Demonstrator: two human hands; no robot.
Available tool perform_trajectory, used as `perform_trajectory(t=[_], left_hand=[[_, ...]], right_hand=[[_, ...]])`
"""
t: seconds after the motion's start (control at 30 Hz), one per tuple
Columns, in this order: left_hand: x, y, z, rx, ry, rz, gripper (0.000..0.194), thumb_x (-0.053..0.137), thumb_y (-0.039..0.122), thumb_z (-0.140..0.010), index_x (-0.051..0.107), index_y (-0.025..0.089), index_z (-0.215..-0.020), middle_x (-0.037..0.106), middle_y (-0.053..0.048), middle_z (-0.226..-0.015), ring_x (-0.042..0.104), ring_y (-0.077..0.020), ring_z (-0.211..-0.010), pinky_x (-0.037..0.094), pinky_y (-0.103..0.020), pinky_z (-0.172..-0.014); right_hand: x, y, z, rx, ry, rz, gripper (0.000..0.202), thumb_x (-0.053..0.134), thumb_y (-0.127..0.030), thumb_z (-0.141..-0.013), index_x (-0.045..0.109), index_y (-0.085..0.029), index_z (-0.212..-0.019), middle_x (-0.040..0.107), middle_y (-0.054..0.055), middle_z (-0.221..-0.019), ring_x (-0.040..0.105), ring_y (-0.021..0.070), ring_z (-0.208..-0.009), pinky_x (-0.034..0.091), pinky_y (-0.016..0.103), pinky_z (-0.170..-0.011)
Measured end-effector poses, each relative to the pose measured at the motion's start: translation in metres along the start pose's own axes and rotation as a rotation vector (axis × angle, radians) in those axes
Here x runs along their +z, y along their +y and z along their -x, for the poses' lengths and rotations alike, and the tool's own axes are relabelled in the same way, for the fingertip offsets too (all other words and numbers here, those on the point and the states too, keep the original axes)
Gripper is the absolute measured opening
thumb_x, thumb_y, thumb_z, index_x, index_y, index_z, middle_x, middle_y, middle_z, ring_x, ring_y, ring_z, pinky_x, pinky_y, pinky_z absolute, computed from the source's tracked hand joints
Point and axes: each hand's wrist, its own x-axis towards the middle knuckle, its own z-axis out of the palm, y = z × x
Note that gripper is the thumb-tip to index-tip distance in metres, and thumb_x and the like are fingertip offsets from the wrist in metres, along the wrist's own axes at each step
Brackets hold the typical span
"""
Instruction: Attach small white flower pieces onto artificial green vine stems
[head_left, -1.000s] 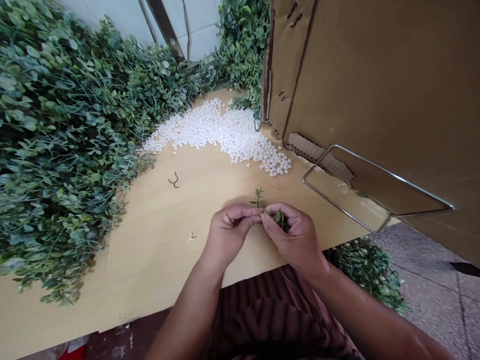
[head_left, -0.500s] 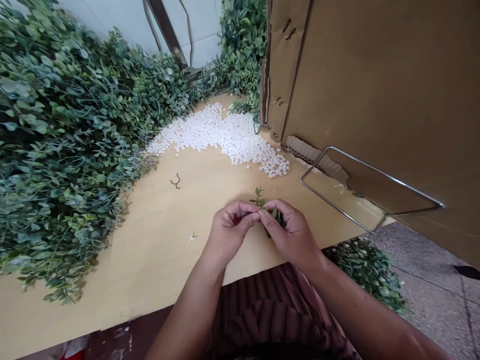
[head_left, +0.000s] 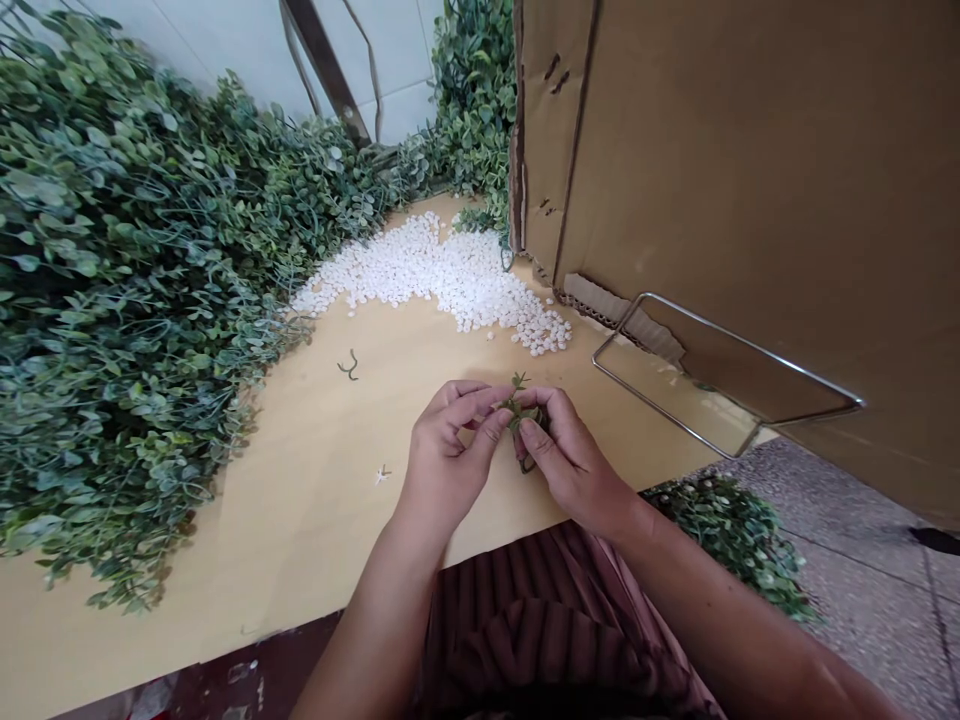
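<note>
Above the near part of the tabletop, both hands meet around a small sprig of artificial greenery (head_left: 517, 408). My left hand (head_left: 454, 450) pinches it between thumb and fingers from the left side. From the right, my right hand (head_left: 566, 455) is closed on the sprig's stem, with leaves showing between thumb and fingers. Part of the sprig is hidden by the fingers. Behind the hands spreads a heap of small white plastic pieces (head_left: 442, 265). Left of my left hand lie a small white-and-green bit (head_left: 382, 475) and a short curved green stem (head_left: 349, 366).
A big pile of artificial foliage (head_left: 150, 260) covers the left side of the table (head_left: 285, 520). On the right stands a cardboard box (head_left: 750, 180) with a bent metal wire frame (head_left: 735, 330) before it. More foliage (head_left: 735, 540) lies below the table edge.
My fingers have parted slightly at the sprig, so more of its leaves show between them. The view has shifted a little to the right.
</note>
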Motion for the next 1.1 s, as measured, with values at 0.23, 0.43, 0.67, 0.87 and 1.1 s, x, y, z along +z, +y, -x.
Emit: perform_trajectory(t=[0.23, 0.43, 0.67, 0.87, 1.1], left_hand=[[-0.002, -0.003, -0.003, 0.009, -0.091, -0.128, 0.013, 0.059, 0.014, -0.074, 0.069, 0.02, -0.079, 0.058, -0.005, -0.08, 0.055, -0.0148, -0.075, 0.044, -0.025, -0.064], [-0.01, -0.006, -0.003, 0.069, -0.13, -0.201, 0.012, 0.052, 0.013, -0.077, 0.06, 0.02, -0.071, 0.058, -0.003, -0.077, 0.054, -0.0153, -0.076, 0.042, -0.027, -0.07], [-0.015, -0.014, 0.004, -0.158, -0.088, -0.005, 0.01, 0.05, 0.024, -0.082, 0.053, 0.019, -0.074, 0.052, 0.002, -0.061, 0.048, -0.0126, -0.058, 0.038, -0.025, -0.059], [-0.01, -0.01, 0.006, -0.154, -0.058, 0.061, 0.01, 0.053, 0.022, -0.079, 0.051, 0.019, -0.069, 0.048, 0.003, -0.06, 0.042, -0.0103, -0.055, 0.036, -0.022, -0.055], [-0.004, -0.006, 0.01, -0.146, -0.106, 0.076, 0.009, 0.051, 0.023, -0.082, 0.052, 0.019, -0.074, 0.048, 0.003, -0.064, 0.043, -0.0109, -0.06, 0.036, -0.022, -0.057]], right_hand=[[0.005, 0.005, 0.002, -0.015, 0.116, 0.015, 0.014, 0.045, -0.029, -0.086, 0.043, -0.019, -0.095, 0.052, 0.004, -0.082, 0.053, 0.0156, -0.075, 0.045, 0.03, -0.063], [0.004, 0.005, 0.001, -0.013, 0.138, -0.034, 0.024, 0.056, -0.033, -0.08, 0.045, -0.02, -0.097, 0.055, 0.005, -0.09, 0.055, 0.0155, -0.082, 0.048, 0.03, -0.071], [-0.002, 0.002, 0.005, 0.008, 0.058, -0.065, 0.032, 0.064, -0.031, -0.074, 0.049, -0.02, -0.101, 0.061, 0.005, -0.093, 0.059, 0.0164, -0.085, 0.05, 0.031, -0.077], [-0.006, -0.005, 0.004, -0.071, 0.04, 0.115, 0.018, 0.058, -0.029, -0.079, 0.056, -0.018, -0.093, 0.061, 0.005, -0.087, 0.058, 0.0163, -0.08, 0.048, 0.029, -0.073], [-0.004, -0.006, 0.0, -0.165, 0.093, 0.198, 0.02, 0.053, -0.014, -0.075, 0.06, -0.019, -0.094, 0.058, 0.006, -0.088, 0.058, 0.0179, -0.086, 0.047, 0.032, -0.078]])
